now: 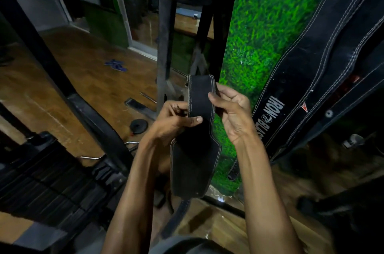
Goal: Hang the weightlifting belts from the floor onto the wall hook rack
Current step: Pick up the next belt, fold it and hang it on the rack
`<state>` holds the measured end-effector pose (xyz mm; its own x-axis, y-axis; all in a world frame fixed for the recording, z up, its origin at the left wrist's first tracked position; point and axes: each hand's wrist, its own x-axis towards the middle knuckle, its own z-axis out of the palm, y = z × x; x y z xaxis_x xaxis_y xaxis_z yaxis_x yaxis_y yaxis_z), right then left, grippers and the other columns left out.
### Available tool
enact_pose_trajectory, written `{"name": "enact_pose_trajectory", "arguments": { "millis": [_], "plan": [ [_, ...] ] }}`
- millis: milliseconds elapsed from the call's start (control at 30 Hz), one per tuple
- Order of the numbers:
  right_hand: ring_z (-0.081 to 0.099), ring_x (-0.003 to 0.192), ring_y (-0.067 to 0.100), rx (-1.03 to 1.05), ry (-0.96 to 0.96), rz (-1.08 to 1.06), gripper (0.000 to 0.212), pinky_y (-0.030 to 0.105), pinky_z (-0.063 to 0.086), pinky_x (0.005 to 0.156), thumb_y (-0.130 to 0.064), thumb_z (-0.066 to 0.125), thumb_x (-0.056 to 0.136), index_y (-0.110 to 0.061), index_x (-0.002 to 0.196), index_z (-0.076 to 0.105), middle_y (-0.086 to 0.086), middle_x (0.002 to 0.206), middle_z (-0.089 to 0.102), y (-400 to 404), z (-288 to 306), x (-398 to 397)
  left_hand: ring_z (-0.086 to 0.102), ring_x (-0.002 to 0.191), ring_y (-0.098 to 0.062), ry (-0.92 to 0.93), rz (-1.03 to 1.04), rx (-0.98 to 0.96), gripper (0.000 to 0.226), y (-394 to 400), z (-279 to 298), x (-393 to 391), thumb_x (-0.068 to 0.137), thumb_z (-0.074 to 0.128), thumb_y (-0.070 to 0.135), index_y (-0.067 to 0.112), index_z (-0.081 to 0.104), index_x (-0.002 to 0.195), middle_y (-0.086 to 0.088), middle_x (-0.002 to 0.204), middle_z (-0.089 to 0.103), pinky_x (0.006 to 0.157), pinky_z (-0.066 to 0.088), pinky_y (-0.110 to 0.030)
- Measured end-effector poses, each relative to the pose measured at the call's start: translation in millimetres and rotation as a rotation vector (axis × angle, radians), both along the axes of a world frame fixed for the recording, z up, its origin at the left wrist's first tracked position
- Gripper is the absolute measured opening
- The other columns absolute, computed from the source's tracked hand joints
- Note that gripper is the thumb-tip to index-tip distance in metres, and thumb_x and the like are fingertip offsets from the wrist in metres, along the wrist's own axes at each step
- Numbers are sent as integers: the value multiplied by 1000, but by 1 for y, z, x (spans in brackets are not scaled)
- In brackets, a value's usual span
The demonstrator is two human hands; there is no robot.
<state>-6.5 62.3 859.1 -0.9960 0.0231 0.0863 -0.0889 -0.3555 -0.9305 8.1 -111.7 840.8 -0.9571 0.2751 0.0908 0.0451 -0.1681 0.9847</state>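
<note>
A black weightlifting belt (195, 162) with pale stitching hangs in front of me, its narrow end folded over at the top. My left hand (176, 116) pinches the narrow strap with the thumb across its front. My right hand (230, 112) grips the strap's right edge, fingers curled round it. The belt's wide part dangles between my forearms, and its tail reaches toward the floor. Two or three other black belts (311, 79), one printed "IRON", hang along the green grass-patterned wall (264, 25) at the right. The hook rack itself is out of view.
Black machine uprights (164, 45) stand right behind the held belt. A weight stack and frame (52, 181) fill the lower left. On the wooden floor (83, 70) lie blue sandals (116, 65), a small weight plate (138, 125) and a metal handle (93, 157).
</note>
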Motion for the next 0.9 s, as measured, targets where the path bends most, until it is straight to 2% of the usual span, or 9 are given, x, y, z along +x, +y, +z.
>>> {"name": "enact_pose_trajectory", "arguments": {
  "millis": [133,200,367,433,533,633,700,833,900],
  "plan": [
    [72,108,25,-12,17,15,45,27,58,96,18,69,79,5,122,68,19,116,76,3,-13,5,67,63,-9,-97,118,59,34,6,16,1,98,63,5,-28,58,107,-16,83,67,59,54,-17],
    [74,104,20,-2,12,29,43,25,59,93,19,70,77,-2,115,72,11,106,80,4,-19,6,58,55,-8,-91,237,69,31,11,24,-3,99,67,15,-15,61,100,-13,78,57,52,48,-16],
    [76,94,17,113,-22,130,42,25,60,85,22,68,78,-8,105,75,6,97,81,-2,-22,11,70,93,-30,80,362,81,30,4,35,-12,85,74,-9,-12,69,114,-32,113,73,84,59,-38],
    [76,85,9,68,-50,164,31,23,57,81,14,67,86,-13,100,73,0,90,81,-3,-13,13,72,94,-31,123,396,35,36,1,27,-9,80,73,-16,-12,71,115,-32,113,74,84,61,-36],
    [73,89,11,14,-3,131,15,32,53,89,-6,68,94,-12,107,73,1,98,80,-6,6,12,72,91,-28,150,441,-19,37,0,12,-3,74,76,-19,-15,72,111,-33,108,74,80,62,-35],
    [73,100,14,-2,107,27,21,34,54,95,-6,71,93,-13,112,72,2,105,79,-13,24,10,68,91,-31,175,414,-94,30,-4,0,-5,72,84,-9,-14,74,101,-40,105,70,79,60,-54],
    [72,104,13,40,201,-20,28,33,55,100,-3,74,90,-16,115,72,1,109,79,-15,30,8,67,90,-29,202,394,-123,29,-5,-3,-5,73,85,-5,-15,74,98,-41,103,69,78,58,-54],
    [73,93,9,190,291,-110,27,23,56,85,0,78,85,-16,106,72,-1,98,78,-17,28,4,73,94,-28,223,362,-106,29,-8,7,0,78,80,-12,-13,74,106,-30,107,76,83,62,-40],
    [72,85,3,241,271,-153,26,18,55,77,5,76,86,-16,100,70,-4,92,77,-22,20,5,71,94,-30,225,328,-84,26,-13,19,1,81,79,-8,-15,73,105,-34,108,74,84,61,-42]
  ]
}}
